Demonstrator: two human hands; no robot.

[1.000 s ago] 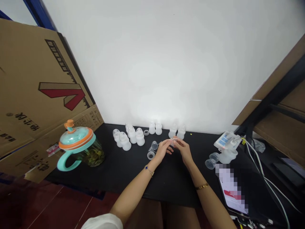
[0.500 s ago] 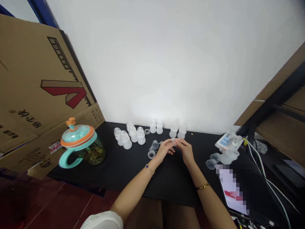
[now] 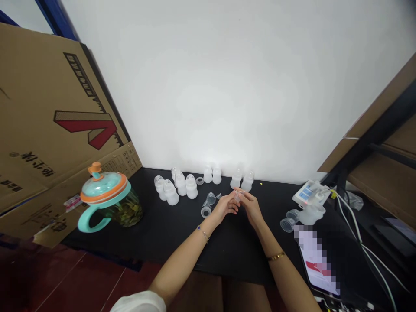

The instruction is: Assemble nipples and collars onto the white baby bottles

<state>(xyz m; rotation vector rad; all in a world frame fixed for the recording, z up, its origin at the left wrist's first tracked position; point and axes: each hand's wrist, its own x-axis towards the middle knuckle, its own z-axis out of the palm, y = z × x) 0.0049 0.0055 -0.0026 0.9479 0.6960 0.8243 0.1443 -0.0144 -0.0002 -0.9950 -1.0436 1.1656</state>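
My left hand [image 3: 227,205] and my right hand [image 3: 249,205] meet over the black table, fingers pinched together. Between their fingertips is a small translucent plastic piece [image 3: 237,196], possibly a bottle nipple part, mostly covered by the fingers. Just left of my left hand lie a clear cap [image 3: 211,199] and a pale screw ring [image 3: 206,212], with other small clear parts beside them. Behind my hands stand two white baby bottles [image 3: 235,178] with clear tops. Two more bottles [image 3: 216,175] are by the wall, near a loose ring [image 3: 199,180].
Several capped white baby bottles [image 3: 171,193] stand in a group at left. A lidded teal jug [image 3: 125,210] is by a cardboard box [image 3: 29,108]. On the right are clear caps [image 3: 287,224], white bottles [image 3: 311,214], a white box [image 3: 303,194], a phone [image 3: 316,262] and cables.
My fingers have shifted around the small translucent piece, which now sits at a different angle. Both hands stay together in nearly the same place, and the view has moved slightly.
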